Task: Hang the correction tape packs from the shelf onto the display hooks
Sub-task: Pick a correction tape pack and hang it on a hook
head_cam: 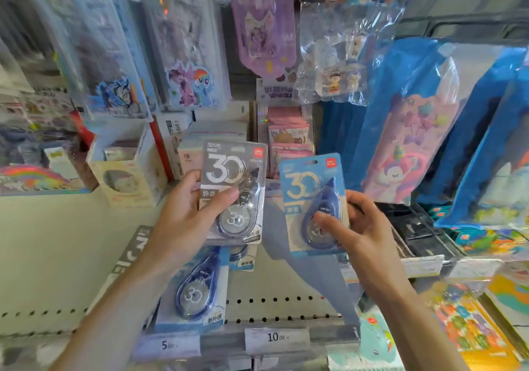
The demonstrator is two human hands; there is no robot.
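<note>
While both hands are already loaded, the step in hand looks like carrying each pack up to a hook, so the thing to get right is the small hang slot at the top of each card. The left hand grips the grey cardboard-backed correction tape pack with the clear blister, thumb across the front and fingers curled behind its left edge; the right hand pinches the light blue cardboard-backed correction tape pack with the dark blue dispenser low down, thumb on the blister and fingers wrapped round the right edge. Both packs are held upright in the air, just beside each other but apart, above the cream perforated metal shelf. Two more blue correction tape packs lying flat on the shelf wait below the left hand, near the white price labels on the shelf edge.

I cannot make out a bare display hook among the hanging goods above, such as the clear pencil cases with cartoon ponies, so the first job is probably to find the right one. I would hang one pack at a time: keep the grip low as now, leaving the slot free, square the card to the hook tip, and slide it straight back. The blue pack's slot shows clearly near its top edge; the grey pack's is too blurred to judge
</note>
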